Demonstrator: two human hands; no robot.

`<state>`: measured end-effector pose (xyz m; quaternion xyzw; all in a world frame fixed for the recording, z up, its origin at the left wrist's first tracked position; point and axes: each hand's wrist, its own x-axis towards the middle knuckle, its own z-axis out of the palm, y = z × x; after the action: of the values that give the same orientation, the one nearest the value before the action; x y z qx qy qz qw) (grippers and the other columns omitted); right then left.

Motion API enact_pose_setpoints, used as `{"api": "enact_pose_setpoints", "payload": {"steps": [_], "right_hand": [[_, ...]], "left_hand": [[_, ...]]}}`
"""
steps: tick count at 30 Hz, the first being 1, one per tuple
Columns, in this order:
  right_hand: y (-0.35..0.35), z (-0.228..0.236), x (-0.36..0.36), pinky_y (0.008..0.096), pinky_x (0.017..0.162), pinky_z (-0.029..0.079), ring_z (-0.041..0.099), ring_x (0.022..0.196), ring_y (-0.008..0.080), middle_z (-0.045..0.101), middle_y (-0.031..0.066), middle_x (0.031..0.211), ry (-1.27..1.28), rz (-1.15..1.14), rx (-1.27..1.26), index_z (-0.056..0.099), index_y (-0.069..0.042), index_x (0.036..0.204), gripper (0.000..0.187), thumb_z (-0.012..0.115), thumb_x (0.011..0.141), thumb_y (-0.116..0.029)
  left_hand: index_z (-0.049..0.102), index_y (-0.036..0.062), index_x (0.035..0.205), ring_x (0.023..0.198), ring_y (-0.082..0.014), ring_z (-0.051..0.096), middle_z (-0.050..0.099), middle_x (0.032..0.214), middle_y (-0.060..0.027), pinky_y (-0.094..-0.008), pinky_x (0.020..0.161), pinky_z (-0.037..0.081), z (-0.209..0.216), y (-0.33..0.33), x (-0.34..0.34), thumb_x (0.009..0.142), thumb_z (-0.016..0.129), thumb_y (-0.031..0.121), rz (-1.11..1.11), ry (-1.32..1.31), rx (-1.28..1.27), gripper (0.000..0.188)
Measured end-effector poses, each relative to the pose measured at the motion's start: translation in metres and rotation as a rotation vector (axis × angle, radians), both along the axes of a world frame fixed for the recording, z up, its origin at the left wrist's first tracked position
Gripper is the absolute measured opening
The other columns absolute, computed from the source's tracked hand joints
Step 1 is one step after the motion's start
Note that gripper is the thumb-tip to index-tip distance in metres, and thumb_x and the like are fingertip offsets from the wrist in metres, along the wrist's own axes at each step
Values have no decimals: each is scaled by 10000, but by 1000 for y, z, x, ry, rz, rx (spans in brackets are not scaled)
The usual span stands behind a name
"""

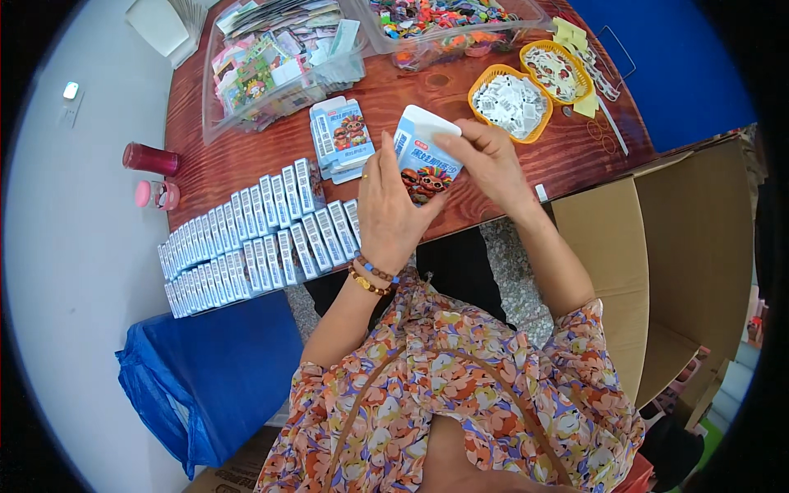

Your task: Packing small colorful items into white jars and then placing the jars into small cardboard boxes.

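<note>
Between my two hands is a small light-blue carton (429, 164) with cartoon figures on its front and a white flap standing up at its top. My left hand (389, 201) grips its left side and lower edge, fingers pointing up along it. At the upper right corner, my right hand (491, 161) pinches the carton, thumb on the front near the flap. Just left of the hands, a stack of flat cartons (341, 140) of the same print lies on the wooden table (427, 89). Whether anything is inside the held carton is hidden.
Two long rows of filled-out cartons (246, 234) line the table's near left edge. Behind stand a clear bin of cards (279, 66) and a bin of colourful small pieces (448, 25). Yellow baskets (514, 103) hold white packets. A cardboard box (625, 271) is at right, a blue bag (214, 361) lower left.
</note>
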<state>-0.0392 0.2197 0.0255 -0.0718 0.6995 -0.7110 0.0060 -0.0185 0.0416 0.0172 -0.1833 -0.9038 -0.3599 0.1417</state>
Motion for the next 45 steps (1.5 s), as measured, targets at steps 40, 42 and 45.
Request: {"api": "enact_pose_setpoints", "payload": {"steps": [40,42,45], "right_hand": [[23,7,22,274,820,506,594,1005,127,590,65,1114,224,288,110,640,3,1081,169,681,925,-46],[23,7,22,271,814,504,596,995,124,593,53,1102,181,277,92,641,1,1085,166,673,929,-46],[16,14,25,263,793,501,596,971,113,604,40,1097,93,225,-7,644,-6,1087,151,642,952,-73]], "left_hand": [[453,62,1328,1004,-134,658,661,1108,-89,-295,851,557,7,-43,8,896,685,-28,-470,-606,674,498],[456,62,1312,1015,-138,658,661,1115,-94,-293,852,557,5,-40,11,896,684,-31,-491,-590,701,483],[455,65,1321,1017,-142,659,661,1109,-99,-294,846,557,8,-36,15,897,683,-30,-434,-625,749,491]]}}
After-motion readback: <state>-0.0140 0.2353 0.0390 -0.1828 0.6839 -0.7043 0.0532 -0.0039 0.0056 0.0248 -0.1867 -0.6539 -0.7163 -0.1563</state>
